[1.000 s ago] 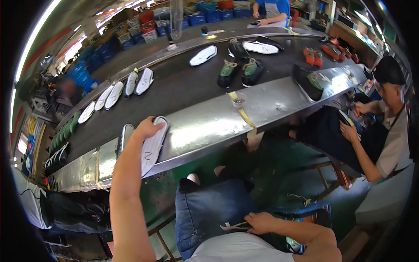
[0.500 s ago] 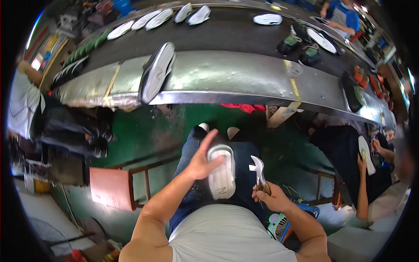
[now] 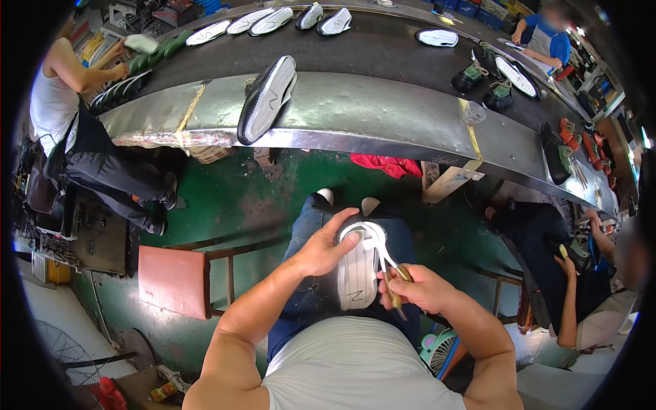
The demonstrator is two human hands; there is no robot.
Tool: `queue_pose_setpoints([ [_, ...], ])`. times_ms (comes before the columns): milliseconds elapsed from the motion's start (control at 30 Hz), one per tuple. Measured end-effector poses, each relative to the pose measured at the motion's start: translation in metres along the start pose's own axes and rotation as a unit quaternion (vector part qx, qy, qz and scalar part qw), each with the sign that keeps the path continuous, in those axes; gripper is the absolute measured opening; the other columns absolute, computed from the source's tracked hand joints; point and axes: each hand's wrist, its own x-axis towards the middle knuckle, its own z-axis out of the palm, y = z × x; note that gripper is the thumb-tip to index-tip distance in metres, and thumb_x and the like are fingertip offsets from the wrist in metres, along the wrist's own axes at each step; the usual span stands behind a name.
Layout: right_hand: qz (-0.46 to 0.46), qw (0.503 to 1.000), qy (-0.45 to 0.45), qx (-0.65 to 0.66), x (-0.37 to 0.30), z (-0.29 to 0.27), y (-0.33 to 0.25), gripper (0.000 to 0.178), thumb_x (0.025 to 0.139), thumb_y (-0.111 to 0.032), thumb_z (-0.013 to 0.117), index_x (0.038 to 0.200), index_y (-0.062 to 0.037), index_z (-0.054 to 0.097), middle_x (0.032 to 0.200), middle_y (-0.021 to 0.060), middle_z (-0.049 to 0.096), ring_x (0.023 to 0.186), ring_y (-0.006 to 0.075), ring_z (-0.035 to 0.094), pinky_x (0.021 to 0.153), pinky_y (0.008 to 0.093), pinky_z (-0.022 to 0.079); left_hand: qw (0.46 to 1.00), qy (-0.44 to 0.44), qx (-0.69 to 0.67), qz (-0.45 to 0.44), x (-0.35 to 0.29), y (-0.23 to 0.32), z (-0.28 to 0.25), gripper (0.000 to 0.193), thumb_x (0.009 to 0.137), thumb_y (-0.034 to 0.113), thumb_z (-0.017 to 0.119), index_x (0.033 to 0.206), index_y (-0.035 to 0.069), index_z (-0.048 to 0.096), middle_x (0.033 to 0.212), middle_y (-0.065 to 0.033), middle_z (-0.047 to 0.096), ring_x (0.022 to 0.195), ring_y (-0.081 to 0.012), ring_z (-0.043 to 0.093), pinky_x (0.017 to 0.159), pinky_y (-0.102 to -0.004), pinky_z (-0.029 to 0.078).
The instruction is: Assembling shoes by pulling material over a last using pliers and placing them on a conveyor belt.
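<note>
On my lap lies a shoe (image 3: 356, 273), bottom up, its pale underside bearing a pen mark and its toe pointing away from me. My left hand (image 3: 326, 247) is closed around the toe end, with the thumb on the underside. My right hand (image 3: 424, 290) grips a pair of pincers (image 3: 398, 275) by its brownish handles. The metal head of the pincers lies at the right side of the toe, near my left thumb. Exactly what its jaws touch is too blurred to tell.
Ahead runs a metal-edged bench (image 3: 369, 102), with another upturned shoe (image 3: 270, 102) across its edge and several more behind. A stool (image 3: 174, 281) stands left and a small fan (image 3: 437, 348) right. Co-workers are at left (image 3: 61, 89), far right (image 3: 547, 41) and near right (image 3: 601, 266).
The pincers have moved left, from beside the shoe to its toe. My left hand's fingers have closed more around the toe. The left co-worker now reaches toward the bench.
</note>
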Motion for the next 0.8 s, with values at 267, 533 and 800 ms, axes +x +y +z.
queue_pose_setpoints([
  [267, -0.132, 0.923, 0.154, -0.326, 0.037, -0.021, 0.058, 0.028, 0.100, -0.020, 0.057, 0.113, 0.0049, 0.057, 0.076, 0.0099, 0.066, 0.070, 0.0237, 0.066, 0.069, 0.0348, 0.053, 0.990, -0.055, -0.130, 0.000, 0.023, -0.037, -0.008, 0.052, 0.103, 0.017, 0.058, 0.151, 0.011, 0.038, 0.130, -0.0047, 0.056, 0.120, -0.0125, 0.051, 0.105, -0.0296, 0.040],
  [533, -0.032, 0.838, 0.215, -0.500, 0.008, 0.004, 0.010, 0.023, 0.098, -0.017, 0.055, 0.103, 0.0054, 0.055, 0.102, 0.0297, 0.065, 0.094, 0.0462, 0.063, 0.081, 0.0524, 0.050, 0.960, -0.093, -0.255, -0.071, 0.035, -0.025, -0.008, 0.056, 0.100, 0.011, 0.061, 0.151, 0.012, 0.040, 0.125, -0.0027, 0.060, 0.112, -0.0114, 0.055, 0.100, -0.0276, 0.043],
  [800, 0.004, 0.955, 0.149, -0.257, 0.006, -0.042, -0.003, 0.024, 0.099, -0.024, 0.057, 0.100, 0.0001, 0.058, 0.077, 0.0102, 0.068, 0.063, 0.0202, 0.065, 0.061, 0.0346, 0.052, 0.986, 0.007, -0.128, -0.102, 0.067, -0.044, 0.017, 0.043, 0.098, 0.020, 0.065, 0.138, 0.009, 0.053, 0.115, -0.0052, 0.065, 0.102, -0.0135, 0.061, 0.091, -0.0303, 0.050],
])
